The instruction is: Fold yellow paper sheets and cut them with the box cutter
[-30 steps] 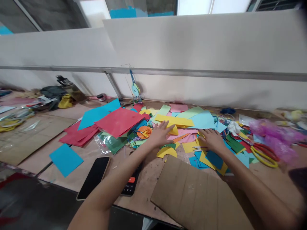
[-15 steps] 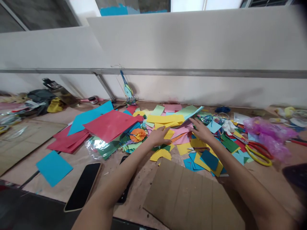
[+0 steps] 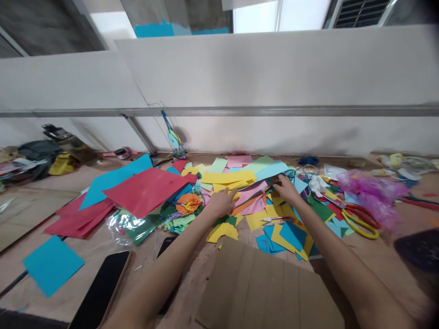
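My left hand [image 3: 221, 204] lies on the heap of coloured paper, fingers stretched forward against yellow paper strips [image 3: 228, 177]. At the heap's right side, my right hand [image 3: 286, 189] has its fingers apart, touching paper beside the light blue strip [image 3: 272, 171]. Pink paper [image 3: 253, 191] and an orange strip show between the hands. An orange paper flower [image 3: 188, 204] sits left of my left hand. Small pink-handled scissors [image 3: 276, 220] lie on yellow paper below my right hand. What lies under my fingertips is partly hidden.
A cardboard sheet [image 3: 270, 288] lies in front of me. Red-and-yellow scissors [image 3: 360, 219] and a pink plastic bag [image 3: 372, 192] are to the right. A phone [image 3: 101, 288], red paper [image 3: 147, 189] and a blue square [image 3: 53, 265] lie left. A white wall [image 3: 274, 73] stands behind.
The light blue strip's raised right end has come down onto the heap. My right hand has shifted slightly against the papers. The camera view has tilted upward and moved a little right.
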`<state>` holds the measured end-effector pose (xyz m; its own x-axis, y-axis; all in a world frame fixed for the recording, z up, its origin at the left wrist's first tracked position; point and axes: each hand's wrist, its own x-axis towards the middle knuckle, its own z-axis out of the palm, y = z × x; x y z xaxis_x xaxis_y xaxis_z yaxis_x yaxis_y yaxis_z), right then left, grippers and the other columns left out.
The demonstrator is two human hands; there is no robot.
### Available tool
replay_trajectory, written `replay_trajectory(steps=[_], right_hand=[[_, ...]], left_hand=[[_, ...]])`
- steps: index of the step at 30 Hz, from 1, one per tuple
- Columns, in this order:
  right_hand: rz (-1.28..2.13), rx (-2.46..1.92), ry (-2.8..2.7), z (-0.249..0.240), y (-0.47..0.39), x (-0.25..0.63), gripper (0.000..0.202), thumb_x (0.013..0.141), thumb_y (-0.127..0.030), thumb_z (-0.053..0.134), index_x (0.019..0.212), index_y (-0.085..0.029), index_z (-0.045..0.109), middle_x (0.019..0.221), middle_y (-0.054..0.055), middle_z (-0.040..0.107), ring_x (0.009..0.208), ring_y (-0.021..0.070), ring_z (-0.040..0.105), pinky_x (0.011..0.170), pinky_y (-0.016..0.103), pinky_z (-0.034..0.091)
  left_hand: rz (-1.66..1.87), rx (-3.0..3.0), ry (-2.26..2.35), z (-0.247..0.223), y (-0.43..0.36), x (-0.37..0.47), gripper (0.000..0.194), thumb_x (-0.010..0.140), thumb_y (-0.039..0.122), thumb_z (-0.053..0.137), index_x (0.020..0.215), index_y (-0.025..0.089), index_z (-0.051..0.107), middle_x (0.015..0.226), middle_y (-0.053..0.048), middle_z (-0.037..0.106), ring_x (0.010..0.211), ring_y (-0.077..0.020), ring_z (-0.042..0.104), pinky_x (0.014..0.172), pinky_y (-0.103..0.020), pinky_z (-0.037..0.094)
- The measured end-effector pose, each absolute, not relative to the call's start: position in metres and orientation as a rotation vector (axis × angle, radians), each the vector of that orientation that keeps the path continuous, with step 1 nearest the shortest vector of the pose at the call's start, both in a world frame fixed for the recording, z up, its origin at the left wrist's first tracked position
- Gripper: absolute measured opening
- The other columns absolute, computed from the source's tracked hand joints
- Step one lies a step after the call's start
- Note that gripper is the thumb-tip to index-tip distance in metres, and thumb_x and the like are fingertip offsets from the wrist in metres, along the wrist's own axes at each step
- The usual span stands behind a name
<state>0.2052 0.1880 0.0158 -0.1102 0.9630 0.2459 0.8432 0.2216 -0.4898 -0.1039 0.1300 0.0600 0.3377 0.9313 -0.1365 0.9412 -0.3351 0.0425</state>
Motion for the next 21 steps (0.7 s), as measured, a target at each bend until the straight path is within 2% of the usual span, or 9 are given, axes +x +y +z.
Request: replay_trajectory(steps=[3, 6, 9, 12, 15, 16, 18, 21], right_hand=[[0.260, -1.746, -1.966, 0.017, 0.185, 0.208, 0.033, 0.089, -0.029, 0.056, 0.117, -0.017, 0.069, 0.114, 0.014, 0.068, 0.104, 0.0316, 0.065, 0.091, 0.044, 0.054], [0.203, -1.783, -1.952, 0.023, 0.186, 0.204, 0.032, 0.088, -0.032, 0.061, 0.115, -0.019, 0.072, 0.124, 0.018, 0.065, 0.117, 0.0378, 0.059, 0.098, 0.049, 0.049], [0.195, -1.759, -1.958, 0.029, 0.191, 0.196, 0.034, 0.088, -0.030, 0.063, 0.120, -0.022, 0.074, 0.131, 0.019, 0.066, 0.131, 0.0436, 0.050, 0.108, 0.057, 0.042], [0.287, -1.668, -1.988, 0.034, 0.199, 0.187, 0.050, 0.091, -0.025, 0.059, 0.140, -0.028, 0.065, 0.132, 0.012, 0.071, 0.131, 0.0365, 0.056, 0.109, 0.051, 0.045], [0.436, -1.560, -2.026, 0.037, 0.208, 0.182, 0.064, 0.093, -0.017, 0.050, 0.155, -0.032, 0.051, 0.136, 0.003, 0.072, 0.124, 0.0250, 0.065, 0.099, 0.037, 0.054], [0.476, -1.537, -2.033, 0.038, 0.211, 0.182, 0.064, 0.094, -0.015, 0.047, 0.155, -0.032, 0.051, 0.138, 0.002, 0.071, 0.124, 0.0228, 0.066, 0.098, 0.034, 0.055], [0.533, -1.533, -2.034, 0.038, 0.215, 0.185, 0.055, 0.096, -0.014, 0.047, 0.146, -0.030, 0.061, 0.137, 0.003, 0.072, 0.123, 0.0223, 0.067, 0.099, 0.034, 0.055], [0.594, -1.607, -2.008, 0.034, 0.218, 0.195, 0.026, 0.102, -0.027, 0.058, 0.122, -0.020, 0.073, 0.124, 0.009, 0.075, 0.113, 0.0240, 0.070, 0.100, 0.042, 0.056]], left_hand=[[-0.120, 2.478, 1.755, 0.063, 0.134, -0.105, 0.045, 0.103, 0.031, 0.047, 0.147, 0.030, 0.054, 0.128, -0.011, 0.069, 0.109, -0.0307, 0.071, 0.089, -0.039, 0.053], [-0.078, 2.457, 1.818, 0.065, 0.136, -0.100, 0.050, 0.101, 0.038, 0.051, 0.151, 0.028, 0.049, 0.129, -0.013, 0.068, 0.108, -0.0320, 0.071, 0.089, -0.040, 0.053], [-0.011, 2.456, 1.863, 0.066, 0.137, -0.087, 0.065, 0.098, 0.045, 0.058, 0.156, 0.024, 0.041, 0.145, -0.018, 0.059, 0.118, -0.0357, 0.066, 0.096, -0.045, 0.050], [0.061, 2.499, 1.834, 0.064, 0.142, -0.071, 0.078, 0.096, 0.045, 0.060, 0.164, 0.025, 0.028, 0.161, -0.017, 0.044, 0.138, -0.0369, 0.053, 0.110, -0.048, 0.041], [0.107, 2.494, 1.825, 0.058, 0.153, -0.058, 0.082, 0.097, 0.045, 0.060, 0.166, 0.026, 0.022, 0.157, -0.015, 0.049, 0.137, -0.0355, 0.052, 0.110, -0.047, 0.040], [0.115, 2.477, 1.839, 0.056, 0.158, -0.056, 0.079, 0.098, 0.045, 0.059, 0.166, 0.026, 0.024, 0.152, -0.016, 0.054, 0.133, -0.0352, 0.055, 0.107, -0.047, 0.042], [0.121, 2.437, 1.878, 0.052, 0.168, -0.052, 0.065, 0.100, 0.041, 0.054, 0.161, 0.026, 0.037, 0.139, -0.016, 0.063, 0.126, -0.0345, 0.059, 0.101, -0.046, 0.046], [0.129, 2.391, 1.928, 0.048, 0.181, -0.053, 0.042, 0.104, 0.028, 0.044, 0.142, 0.027, 0.062, 0.126, -0.014, 0.070, 0.123, -0.0330, 0.059, 0.095, -0.044, 0.048]])
